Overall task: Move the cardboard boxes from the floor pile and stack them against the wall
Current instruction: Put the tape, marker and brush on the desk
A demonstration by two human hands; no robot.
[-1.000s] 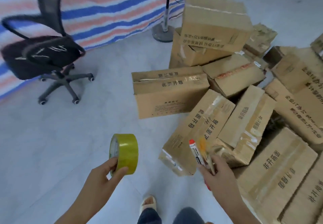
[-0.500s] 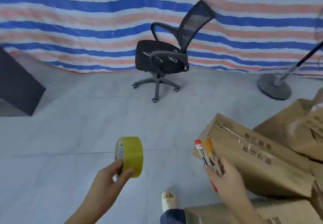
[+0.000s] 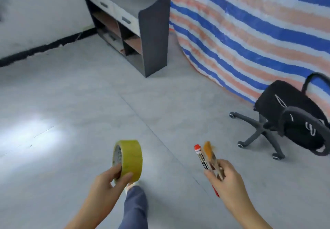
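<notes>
No cardboard box is in view. My left hand grips a roll of yellow tape, held upright at the lower middle. My right hand is closed around a red-capped marker and an orange-tipped tool, both pointing up. A white wall with a black skirting stands at the upper left.
A dark grey shelf unit with drawers stands against the wall at the top centre. A striped blue, white and orange tarp hangs on the right. A black office chair stands at the right. My leg shows over the grey floor.
The view has swung left, away from the box pile. The boxes have left the frame, the chair has shifted to the right edge, and the shelf unit and wall have come into view. Both hands hold the same items.
</notes>
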